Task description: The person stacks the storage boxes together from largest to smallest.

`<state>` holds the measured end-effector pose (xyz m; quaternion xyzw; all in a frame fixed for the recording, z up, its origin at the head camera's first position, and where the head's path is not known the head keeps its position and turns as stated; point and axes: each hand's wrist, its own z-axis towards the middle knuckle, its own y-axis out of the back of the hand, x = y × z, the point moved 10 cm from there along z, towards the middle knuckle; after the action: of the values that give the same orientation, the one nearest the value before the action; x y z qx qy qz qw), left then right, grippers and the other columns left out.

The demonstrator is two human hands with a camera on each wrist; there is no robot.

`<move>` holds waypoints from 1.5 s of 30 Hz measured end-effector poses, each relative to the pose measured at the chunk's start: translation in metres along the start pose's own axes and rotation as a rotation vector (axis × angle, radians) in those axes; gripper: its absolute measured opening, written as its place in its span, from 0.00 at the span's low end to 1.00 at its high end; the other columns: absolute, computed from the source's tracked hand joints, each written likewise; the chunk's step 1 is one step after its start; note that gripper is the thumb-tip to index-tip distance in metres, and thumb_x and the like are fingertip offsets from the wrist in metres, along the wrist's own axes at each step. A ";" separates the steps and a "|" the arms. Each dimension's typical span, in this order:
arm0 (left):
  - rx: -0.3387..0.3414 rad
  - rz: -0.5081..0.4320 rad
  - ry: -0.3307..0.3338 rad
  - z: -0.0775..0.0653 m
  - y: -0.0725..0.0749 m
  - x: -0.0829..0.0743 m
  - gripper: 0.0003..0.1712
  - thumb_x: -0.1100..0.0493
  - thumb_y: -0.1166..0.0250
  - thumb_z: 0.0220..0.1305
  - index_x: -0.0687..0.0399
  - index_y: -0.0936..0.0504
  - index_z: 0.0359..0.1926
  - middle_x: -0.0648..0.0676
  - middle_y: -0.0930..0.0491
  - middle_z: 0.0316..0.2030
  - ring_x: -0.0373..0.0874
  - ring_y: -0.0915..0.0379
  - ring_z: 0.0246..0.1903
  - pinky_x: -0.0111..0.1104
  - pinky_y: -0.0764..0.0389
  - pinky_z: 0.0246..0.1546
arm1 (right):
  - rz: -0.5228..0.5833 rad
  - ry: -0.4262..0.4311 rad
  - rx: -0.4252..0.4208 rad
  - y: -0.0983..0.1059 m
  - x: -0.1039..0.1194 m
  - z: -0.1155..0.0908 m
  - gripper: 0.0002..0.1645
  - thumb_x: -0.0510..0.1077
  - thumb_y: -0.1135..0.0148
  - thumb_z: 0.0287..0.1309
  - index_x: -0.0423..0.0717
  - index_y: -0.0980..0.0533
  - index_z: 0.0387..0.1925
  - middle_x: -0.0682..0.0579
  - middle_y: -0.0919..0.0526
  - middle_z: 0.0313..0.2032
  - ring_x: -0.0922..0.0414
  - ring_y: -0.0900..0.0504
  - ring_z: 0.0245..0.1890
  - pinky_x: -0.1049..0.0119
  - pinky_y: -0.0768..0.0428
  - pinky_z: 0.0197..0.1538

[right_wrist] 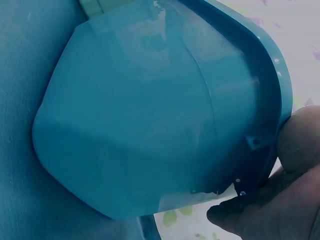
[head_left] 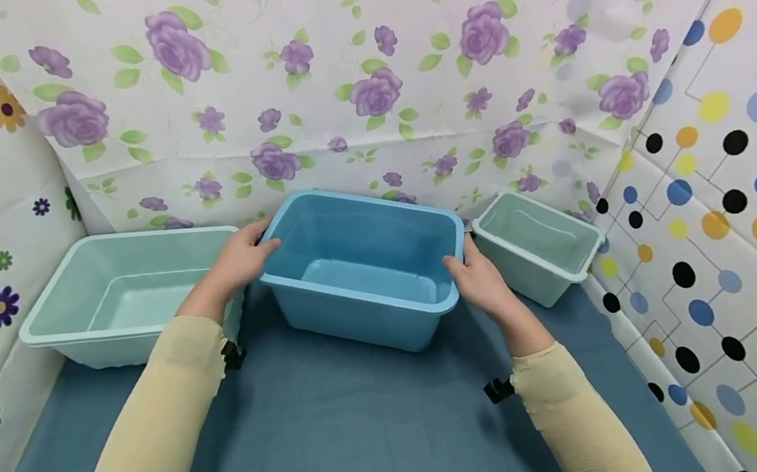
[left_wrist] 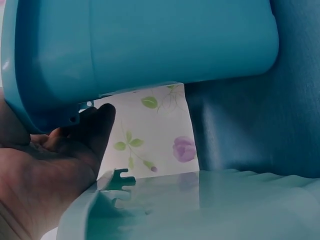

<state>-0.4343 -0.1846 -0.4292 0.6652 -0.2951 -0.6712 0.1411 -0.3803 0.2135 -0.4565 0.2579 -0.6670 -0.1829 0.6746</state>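
Between both hands stands a blue rectangular plastic basin [head_left: 352, 306], its inside bare and its right end turned toward the viewer. My left hand [head_left: 244, 256] grips the rim at its left end, thumb over the top and fingers beneath the lip, as the left wrist view shows on the basin [left_wrist: 150, 45]. At the opposite end my right hand [head_left: 480, 276] holds the rim, with the thumb on top. In the right wrist view the basin's end wall [right_wrist: 130, 110] fills most of the picture, and the fingers of the right hand [right_wrist: 285, 200] reach under its lip.
A pale green basin [head_left: 68, 339] stands at the left, close to the left hand. A smaller pale green bin [head_left: 541, 276] sits right of the blue basin. Floral sheeting [head_left: 323, 71] hangs behind, and dotted sheeting [head_left: 739, 212] borders the blue cloth [head_left: 351, 438] on the right.
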 end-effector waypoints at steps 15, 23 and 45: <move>-0.015 -0.047 0.006 -0.009 -0.006 0.001 0.38 0.55 0.47 0.91 0.59 0.49 0.90 0.65 0.48 0.88 0.66 0.50 0.85 0.62 0.42 0.82 | -0.005 -0.011 0.026 0.006 -0.006 0.008 0.51 0.62 0.53 0.87 0.51 0.66 0.92 0.43 0.59 0.90 0.38 0.50 0.87 0.35 0.42 0.83; -0.034 -0.067 0.006 -0.014 -0.009 0.004 0.38 0.55 0.48 0.91 0.56 0.50 0.91 0.65 0.47 0.87 0.67 0.47 0.84 0.63 0.40 0.80 | 0.006 -0.033 0.039 0.008 -0.008 0.009 0.53 0.63 0.53 0.87 0.47 0.66 0.91 0.48 0.65 0.90 0.41 0.57 0.89 0.37 0.47 0.85; -0.074 -0.081 0.025 -0.034 -0.014 0.001 0.38 0.56 0.48 0.91 0.54 0.50 0.91 0.64 0.47 0.87 0.67 0.46 0.84 0.64 0.37 0.79 | 0.032 0.015 0.070 0.011 -0.015 0.020 0.50 0.57 0.49 0.88 0.44 0.62 0.91 0.48 0.65 0.90 0.43 0.58 0.89 0.38 0.47 0.85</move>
<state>-0.3987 -0.1817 -0.4363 0.6791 -0.2412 -0.6786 0.1420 -0.4015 0.2287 -0.4624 0.2722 -0.6718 -0.1466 0.6731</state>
